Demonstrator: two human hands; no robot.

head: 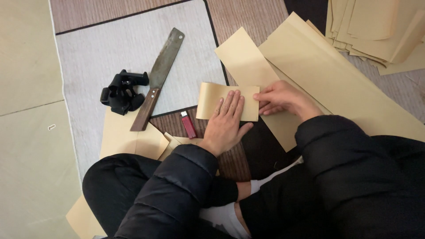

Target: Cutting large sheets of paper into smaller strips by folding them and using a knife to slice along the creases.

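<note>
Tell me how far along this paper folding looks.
Done: a heap of tan sheets lies at the top right. In hand: the left hand presses flat a folded tan sheet while the right hand holds its edge. Left: long strips lie unfolded beneath; the knife rests untouched.

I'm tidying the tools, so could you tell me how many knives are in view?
1. The knife lies on the grey mat, beside the black object, left of the left hand. Others could be hidden under the paper sheets.
</note>
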